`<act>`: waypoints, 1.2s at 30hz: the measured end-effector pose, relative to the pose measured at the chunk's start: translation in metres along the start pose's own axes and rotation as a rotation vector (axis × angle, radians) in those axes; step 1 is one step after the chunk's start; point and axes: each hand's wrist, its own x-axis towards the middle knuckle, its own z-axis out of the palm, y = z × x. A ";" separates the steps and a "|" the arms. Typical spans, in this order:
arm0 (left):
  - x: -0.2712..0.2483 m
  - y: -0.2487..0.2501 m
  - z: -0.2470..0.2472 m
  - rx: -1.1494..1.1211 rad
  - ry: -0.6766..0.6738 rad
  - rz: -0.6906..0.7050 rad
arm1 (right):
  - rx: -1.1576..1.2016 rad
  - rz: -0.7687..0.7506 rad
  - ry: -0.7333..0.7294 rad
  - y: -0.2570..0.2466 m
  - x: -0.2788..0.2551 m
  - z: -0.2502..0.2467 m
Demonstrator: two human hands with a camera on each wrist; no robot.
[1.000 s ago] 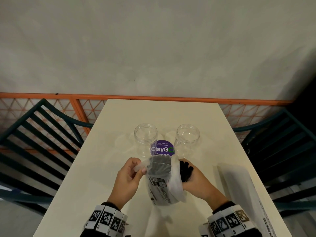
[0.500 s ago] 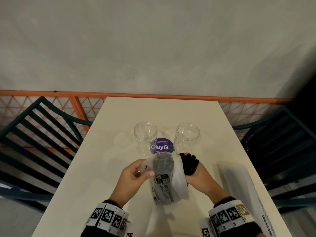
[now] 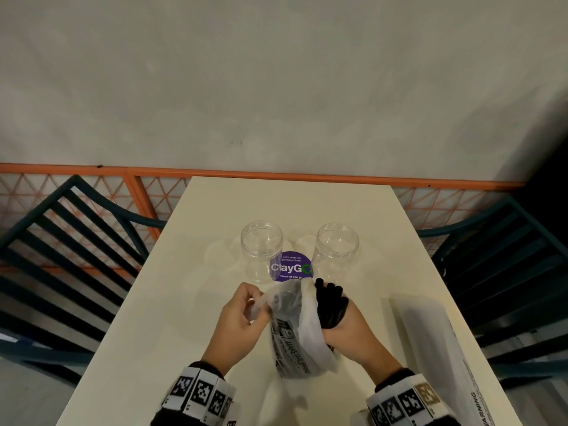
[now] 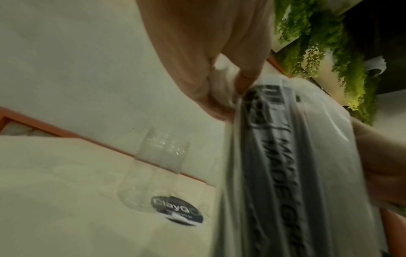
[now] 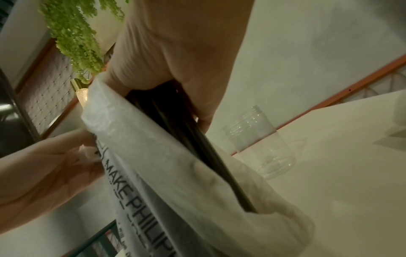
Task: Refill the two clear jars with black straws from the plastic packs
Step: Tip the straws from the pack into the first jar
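Gripping a bundle of black straws point(image 3: 330, 305) partway out of the plastic pack point(image 3: 292, 339), the right hand point(image 3: 347, 327) had its fingers curled round the bundle just right of the pack's open mouth. The left hand point(image 3: 242, 321) pinched the pack's rim on the left side and held the mouth open, with the pack standing between the two hands at the near middle of the surface point(image 3: 190, 272).

Both clear jars stood empty and upright beyond the hands: the left jar point(image 3: 261, 250) and the right jar point(image 3: 337, 252), with a purple sticker point(image 3: 290, 267) on the surface between them. A second plastic pack point(image 3: 436, 339) lay flat to the near right.

The likeliest trouble seemed to be the loose film snagging the straws' lower ends, which the right wrist view showed to be inside the pack, so a hard pull could drag the whole pack up or scatter straws across the surface. A slack grip might let the bundle fan out and some straws slip free. The jars looked light, and the right one stood close behind the straw tips; a forward swing of the bundle could knock it over. Straws that entered a jar tilted might tip it or miss the opening.
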 end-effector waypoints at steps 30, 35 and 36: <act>0.003 0.002 0.000 -0.235 -0.119 -0.014 | -0.001 0.015 -0.035 0.001 0.003 -0.009; 0.010 0.001 0.000 -0.171 -0.112 -0.075 | -0.067 0.036 -0.073 0.003 0.002 -0.013; 0.010 0.002 0.002 -0.162 -0.109 -0.068 | -0.059 0.034 -0.073 0.004 0.002 -0.013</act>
